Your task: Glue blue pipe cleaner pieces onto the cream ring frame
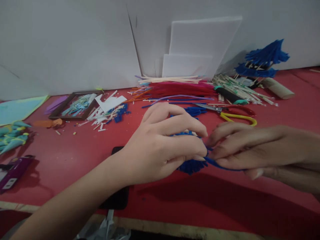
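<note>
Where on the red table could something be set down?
Bare patches lie between the purple object and the black phone, and right of that phone, below the right hand. Crowded: the back, with sticks, pink strips and scissors, and the middle, where the left hand holds the blue piece.

The surface (pixel 82 150) was red, with a pale front edge along the bottom of the frame. Its load was arranged as follows. Left edge: a light-blue sheet with a yellow border (pixel 22 108) lay above a green-and-yellow bundle (pixel 15 138) and a purple device (pixel 17 170). Upper left: a brown-rimmed tray (pixel 56 115) lay near an orange piece (pixel 48 123); white scraps (pixel 110 103) and blue scraps (pixel 121 113) lay to its right. Upper centre: a pile of red strips (pixel 182 90) was stacked lengthwise. Upper right: scissors (pixel 226 115), sticks (pixel 222 81) and a cardboard tube (pixel 278 88) were present. Lower centre: a black flat object (pixel 117 200) lay partly hidden.
</note>
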`<state>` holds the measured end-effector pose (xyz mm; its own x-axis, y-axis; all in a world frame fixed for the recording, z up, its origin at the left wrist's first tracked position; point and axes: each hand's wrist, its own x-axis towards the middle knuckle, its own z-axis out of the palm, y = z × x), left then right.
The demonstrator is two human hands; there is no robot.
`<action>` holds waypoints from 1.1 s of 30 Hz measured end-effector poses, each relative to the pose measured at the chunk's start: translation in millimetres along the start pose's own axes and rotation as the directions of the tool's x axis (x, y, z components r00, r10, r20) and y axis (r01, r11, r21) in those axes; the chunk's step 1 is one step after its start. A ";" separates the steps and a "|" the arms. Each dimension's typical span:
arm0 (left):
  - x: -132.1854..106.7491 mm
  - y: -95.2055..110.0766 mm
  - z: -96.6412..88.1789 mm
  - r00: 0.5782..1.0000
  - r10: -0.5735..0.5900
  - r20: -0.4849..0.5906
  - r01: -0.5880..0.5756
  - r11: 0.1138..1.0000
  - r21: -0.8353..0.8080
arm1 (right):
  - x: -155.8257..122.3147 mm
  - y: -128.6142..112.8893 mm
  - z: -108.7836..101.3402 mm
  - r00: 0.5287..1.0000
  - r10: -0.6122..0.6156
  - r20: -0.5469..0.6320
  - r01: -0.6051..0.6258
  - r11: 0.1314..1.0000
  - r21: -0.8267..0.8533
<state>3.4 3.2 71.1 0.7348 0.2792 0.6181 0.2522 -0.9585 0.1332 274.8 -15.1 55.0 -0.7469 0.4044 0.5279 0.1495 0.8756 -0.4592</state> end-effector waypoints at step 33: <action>-18.3 25.5 41.5 0.854 -0.521 -0.007 0.503 0.828 -0.248 | -37.8 19.2 51.5 0.944 -0.248 -0.220 0.042 0.748 -0.662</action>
<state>22.5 -24.0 31.0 0.4917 0.7369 0.4639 0.4221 -0.6676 0.6133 272.5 -27.1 -10.6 -0.5995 0.2225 0.7688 0.5094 0.8470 0.1521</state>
